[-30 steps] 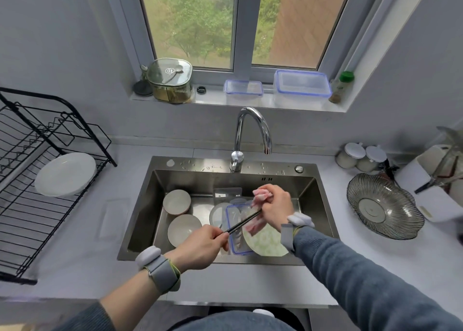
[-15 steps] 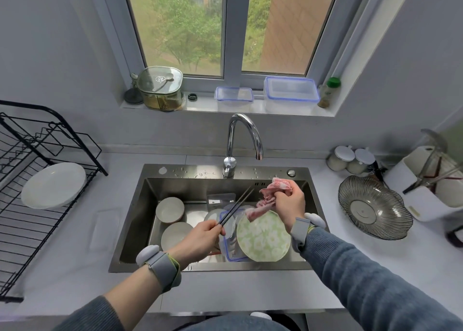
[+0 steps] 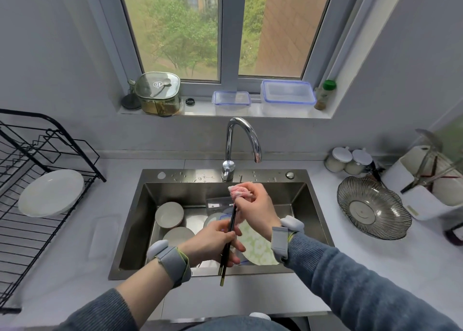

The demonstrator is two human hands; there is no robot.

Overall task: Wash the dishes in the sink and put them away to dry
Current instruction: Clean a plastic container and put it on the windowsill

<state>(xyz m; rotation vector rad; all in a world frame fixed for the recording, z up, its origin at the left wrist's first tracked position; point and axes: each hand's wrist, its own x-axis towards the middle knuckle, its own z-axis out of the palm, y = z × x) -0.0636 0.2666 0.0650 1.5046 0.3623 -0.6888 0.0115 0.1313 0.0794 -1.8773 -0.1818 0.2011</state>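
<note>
Far left: drying rack (image 3: 30, 205) holding one white plate (image 3: 51, 193). Over the sink (image 3: 140, 230), left hand (image 3: 213, 243) curled round dark chopsticks (image 3: 229, 240), angled near upright. Just right, right hand (image 3: 255, 210) clutching pink cloth (image 3: 239, 190) around upper chopstick ends. Below: bowls (image 3: 169, 214), green patterned plate (image 3: 258, 248).

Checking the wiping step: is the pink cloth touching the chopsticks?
Touching: the head view shows the pink cloth, held by the right hand, wrapped around the chopsticks' upper end.
</note>
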